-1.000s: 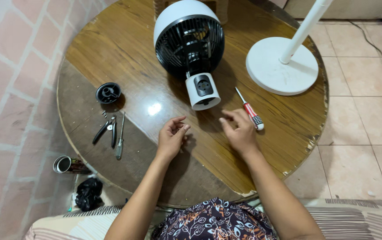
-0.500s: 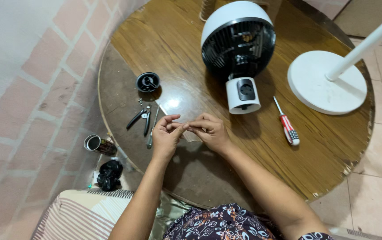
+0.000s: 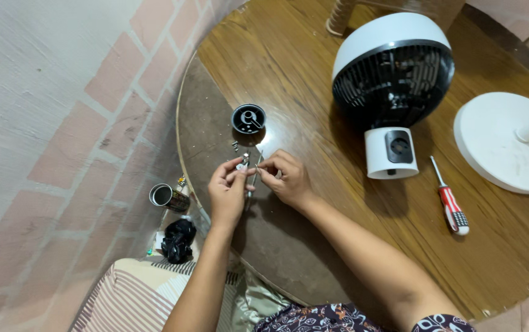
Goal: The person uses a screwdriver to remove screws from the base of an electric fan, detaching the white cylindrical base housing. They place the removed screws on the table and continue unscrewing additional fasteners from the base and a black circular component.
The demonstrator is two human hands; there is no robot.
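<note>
My left hand [image 3: 227, 192] and my right hand [image 3: 287, 178] meet fingertip to fingertip low over the left side of the round wooden table [image 3: 313, 55]. Both pinch a small metal piece, too tiny to identify. Right under the fingers lie small pliers [image 3: 243, 162] and a thin screwdriver [image 3: 258, 158], mostly hidden by my hands. A few loose screws [image 3: 235, 146] and a black round cap [image 3: 248, 118] lie just beyond them.
A black-and-white fan head [image 3: 391, 71] lies on the table with its white neck [image 3: 391, 154] toward me. To the right are a red-handled screwdriver [image 3: 451, 208] and the white stand base [image 3: 501, 144]. A can [image 3: 167, 198] and a black bag [image 3: 178, 240] sit on the floor by the brick wall.
Both hands came together and shifted left, from in front of the fan neck to above the pliers. My view swung left, so the fan and stand now sit farther right.
</note>
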